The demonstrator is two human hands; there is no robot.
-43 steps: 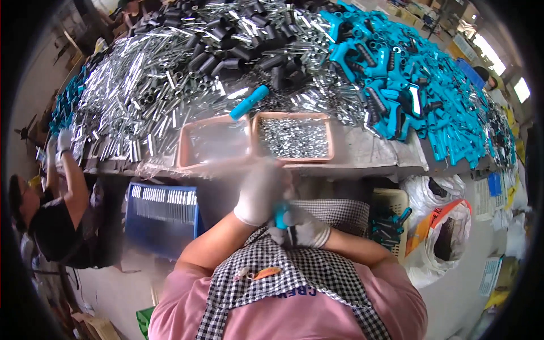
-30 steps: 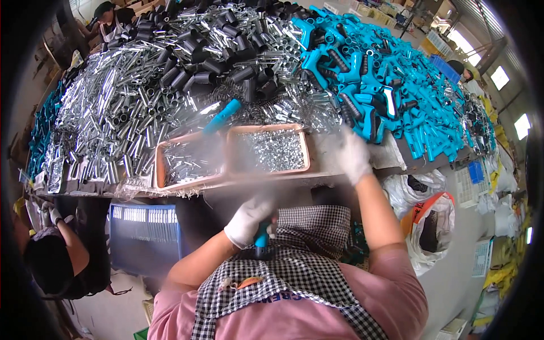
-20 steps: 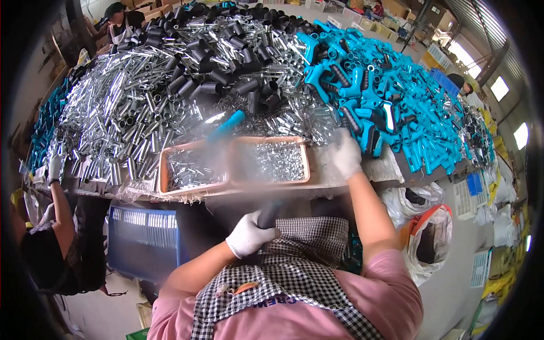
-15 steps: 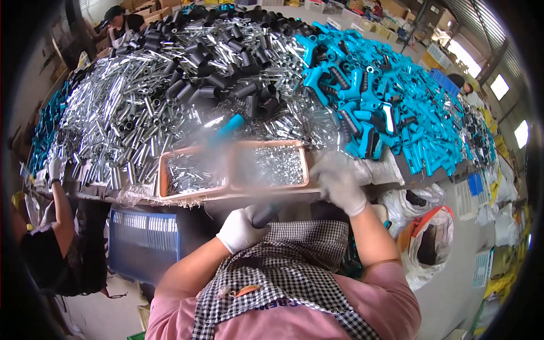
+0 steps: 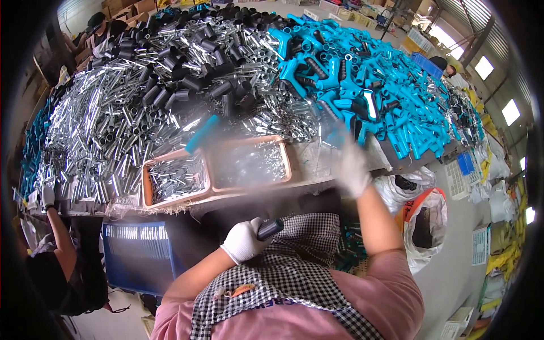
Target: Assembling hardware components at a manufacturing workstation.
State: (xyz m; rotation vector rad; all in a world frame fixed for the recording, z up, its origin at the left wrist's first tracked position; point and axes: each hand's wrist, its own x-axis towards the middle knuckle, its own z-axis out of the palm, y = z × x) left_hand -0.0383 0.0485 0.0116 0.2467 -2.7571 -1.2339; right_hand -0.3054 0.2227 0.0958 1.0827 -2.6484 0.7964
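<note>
My left hand (image 5: 243, 242), in a white glove, is closed around a short black tube (image 5: 271, 229) just above my checked apron. The white-gloved right hand (image 5: 352, 170) is stretched forward at the table's edge, near the heap of teal gun-shaped housings (image 5: 340, 85). Motion smears its fingers, so what they hold, if anything, cannot be made out. Two pinkish-orange trays stand before me: the left tray (image 5: 148, 190) has thin metal pins, the right tray (image 5: 288, 161) small shiny parts. Over them is a hazy blur with a teal tube (image 5: 203, 134) at its upper left.
Silver metal tubes (image 5: 122, 113) and black sleeves (image 5: 187, 85) are heaped across the table. A blue crate (image 5: 139, 283) is below the edge at left, and white bags (image 5: 425, 249) stand at right. A co-worker's arm (image 5: 62, 232) reaches in at far left; another person (image 5: 102, 31) is behind the heap.
My right hand has moved up and forward, toward the teal heap. The left hand has shifted slightly right and down, still with the black tube. The whole view has shifted a little.
</note>
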